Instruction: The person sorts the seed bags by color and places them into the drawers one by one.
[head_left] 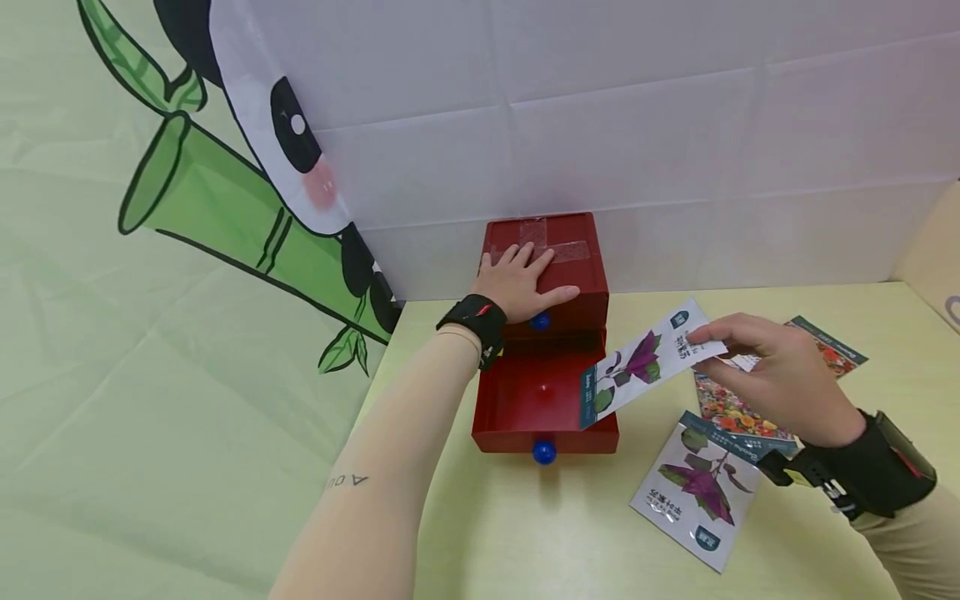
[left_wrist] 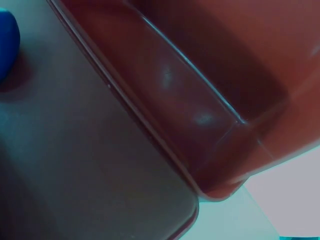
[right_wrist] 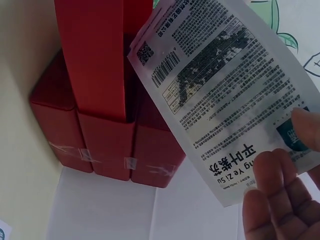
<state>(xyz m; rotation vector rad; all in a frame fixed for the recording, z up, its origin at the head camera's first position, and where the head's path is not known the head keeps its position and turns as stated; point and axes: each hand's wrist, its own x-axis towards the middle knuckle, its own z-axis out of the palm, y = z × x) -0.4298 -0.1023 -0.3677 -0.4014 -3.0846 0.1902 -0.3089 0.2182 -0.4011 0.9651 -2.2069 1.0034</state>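
Note:
My left hand (head_left: 517, 287) rests with fingers spread on top of a red drawer cabinet (head_left: 577, 229). Below it an open red drawer (head_left: 517, 396) with a blue knob (head_left: 544, 452) juts out; its bare inside fills much of the left wrist view. At the right, my right hand (head_left: 783, 379) pinches one end of a white seed packet (head_left: 637, 358) printed with a purple-leaved plant. The packet tilts down over the drawer's right side. In the right wrist view, the packet's printed back (right_wrist: 215, 95) shows, with thumb and fingertips at its lower end.
Another purple-leaf seed packet (head_left: 690, 500) lies on the pale yellow table (head_left: 510, 533), right of the drawer. Flower seed packets (head_left: 738, 408) lie behind it, partly under the right hand. A white sheet (head_left: 637, 125) hangs behind the cabinet; a green panda-and-bamboo print covers the left.

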